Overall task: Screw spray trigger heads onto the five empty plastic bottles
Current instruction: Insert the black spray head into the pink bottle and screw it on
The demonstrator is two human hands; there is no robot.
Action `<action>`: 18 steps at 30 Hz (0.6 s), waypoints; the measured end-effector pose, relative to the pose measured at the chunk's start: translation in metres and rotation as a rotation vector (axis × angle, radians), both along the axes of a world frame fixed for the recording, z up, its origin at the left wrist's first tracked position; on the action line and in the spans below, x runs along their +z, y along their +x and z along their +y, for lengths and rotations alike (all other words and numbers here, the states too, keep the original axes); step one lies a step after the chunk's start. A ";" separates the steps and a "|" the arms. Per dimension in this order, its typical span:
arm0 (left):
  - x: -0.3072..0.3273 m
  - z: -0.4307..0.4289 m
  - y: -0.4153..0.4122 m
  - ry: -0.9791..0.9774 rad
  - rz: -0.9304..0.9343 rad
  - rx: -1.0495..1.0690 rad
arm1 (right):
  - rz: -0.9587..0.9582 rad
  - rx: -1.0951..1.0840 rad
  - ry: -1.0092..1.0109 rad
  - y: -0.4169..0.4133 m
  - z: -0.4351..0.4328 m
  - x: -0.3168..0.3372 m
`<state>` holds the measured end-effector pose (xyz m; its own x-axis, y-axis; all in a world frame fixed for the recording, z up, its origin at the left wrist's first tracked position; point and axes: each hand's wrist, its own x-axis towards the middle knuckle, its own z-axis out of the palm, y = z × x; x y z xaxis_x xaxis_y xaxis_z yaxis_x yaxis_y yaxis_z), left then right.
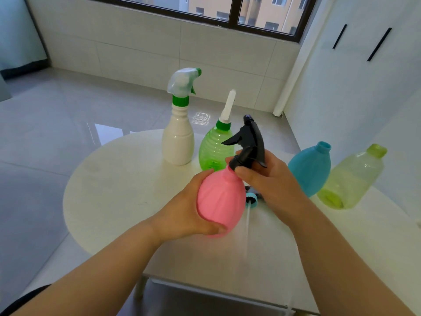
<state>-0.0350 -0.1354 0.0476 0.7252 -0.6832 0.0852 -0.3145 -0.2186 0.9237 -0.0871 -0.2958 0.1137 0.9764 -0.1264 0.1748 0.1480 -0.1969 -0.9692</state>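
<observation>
My left hand [186,213] grips a pink bottle [219,201], held tilted above the white table [109,201]. A black trigger head [249,142] sits on its neck, and my right hand [271,179] has its fingers curled round the head's collar. Behind stand a white bottle [177,142] with a clear and green trigger head [183,84] and a green ribbed bottle [214,149] with a white nozzle cap [229,106]. At the right stand a blue bottle [311,169] and a pale yellow-green bottle [352,179], both with open necks. A blue trigger head [251,198] with a dip tube lies on the table, partly hidden by my right hand.
The table is round on the left and meets a white wall on the right. A grey tiled floor [57,133] lies beyond, with a window above a tiled wall at the back.
</observation>
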 end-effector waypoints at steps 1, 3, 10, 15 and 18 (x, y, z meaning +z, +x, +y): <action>-0.003 -0.001 0.000 0.019 0.001 -0.002 | -0.008 -0.003 0.022 -0.002 -0.002 -0.002; -0.007 -0.006 -0.001 0.013 0.002 0.010 | -0.022 0.007 0.036 -0.004 -0.003 -0.004; -0.001 -0.018 -0.008 0.008 -0.117 0.100 | -0.054 -0.060 0.063 -0.010 -0.013 -0.009; 0.003 -0.025 -0.023 0.194 -0.336 0.301 | -0.112 -0.311 0.107 -0.007 -0.003 -0.020; 0.002 -0.030 -0.035 0.220 -0.459 0.364 | -0.161 -0.449 0.108 -0.006 0.007 -0.026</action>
<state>-0.0699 -0.1658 0.0500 0.8379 -0.4358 0.3286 -0.5378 -0.5563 0.6335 -0.0934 -0.2889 0.0876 0.7827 -0.5548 0.2821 0.2216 -0.1751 -0.9593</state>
